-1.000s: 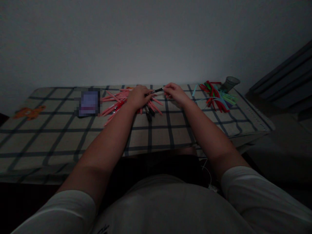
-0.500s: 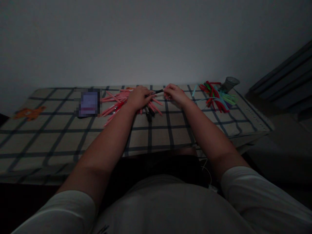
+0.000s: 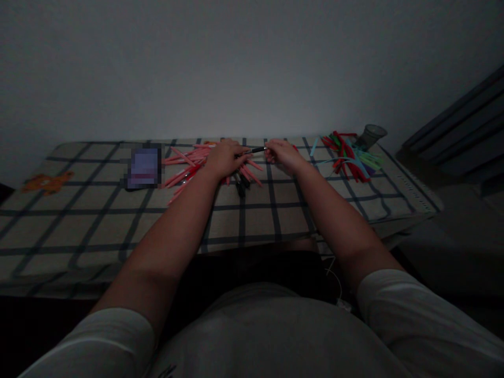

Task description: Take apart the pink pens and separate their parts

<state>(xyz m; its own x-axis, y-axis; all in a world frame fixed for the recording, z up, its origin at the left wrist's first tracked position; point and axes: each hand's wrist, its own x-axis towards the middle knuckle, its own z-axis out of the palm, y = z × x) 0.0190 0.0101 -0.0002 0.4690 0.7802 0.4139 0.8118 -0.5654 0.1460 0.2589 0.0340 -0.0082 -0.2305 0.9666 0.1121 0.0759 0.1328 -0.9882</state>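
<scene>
A slim dark pen (image 3: 256, 150) spans the space between my two hands above the checked cloth. My left hand (image 3: 225, 157) is closed round its left end, resting over a pile of pink pencil-like sticks (image 3: 193, 156). At the other end, the fingertips of my right hand (image 3: 282, 154) pinch the pen where a small pale part shows. Several black pens or markers (image 3: 241, 189) poke out below my left hand. The room is dim, and the inner fingers of both hands are partly hidden.
Left of the pile lies a blurred phone-like device (image 3: 144, 168), with an orange cut-out figure (image 3: 47, 182) farther left. Coloured strips (image 3: 350, 160) lie to the right beside a dark clear cup (image 3: 370, 136). A wall (image 3: 252, 68) stands behind the table.
My right hand has dipped slightly and turned a little, and the pen lies flatter. A pale part now shows at its right end. My left hand has hardly moved.
</scene>
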